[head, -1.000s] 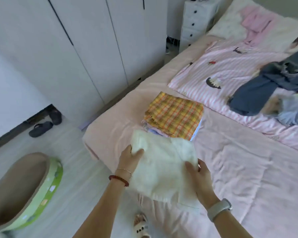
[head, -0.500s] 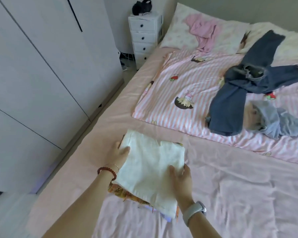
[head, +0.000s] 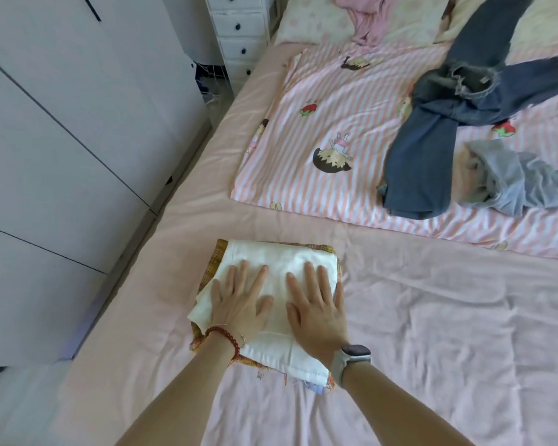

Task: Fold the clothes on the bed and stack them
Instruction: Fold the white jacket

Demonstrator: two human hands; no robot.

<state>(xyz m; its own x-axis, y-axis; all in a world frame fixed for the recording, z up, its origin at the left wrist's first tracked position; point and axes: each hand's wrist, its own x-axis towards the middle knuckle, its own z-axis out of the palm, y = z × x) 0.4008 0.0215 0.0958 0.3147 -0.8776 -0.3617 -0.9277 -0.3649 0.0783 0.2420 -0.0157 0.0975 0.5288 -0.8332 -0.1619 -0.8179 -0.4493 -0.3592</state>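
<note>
A folded white garment [head: 281,262] lies on top of a stack of folded clothes whose yellow plaid piece [head: 208,268] shows at the edges, near the left side of the pink bed [head: 432,333]. My left hand [head: 239,300] and my right hand [head: 316,307] both press flat on the white garment, fingers straight and spread. Farther up the bed lie unfolded dark blue jeans [head: 432,149], a crumpled light grey-blue garment [head: 509,178] and a pink garment [head: 368,17] on the pillow.
A pink striped cartoon quilt [head: 319,130] covers the far half of the bed. White wardrobe doors [head: 62,123] run along the left, with a narrow floor gap beside the bed. A white drawer chest [head: 239,33] stands at the bed's head.
The white garment has gone from held in the air to lying on the plaid stack. Both hands let go of its edges and now press flat on top.
</note>
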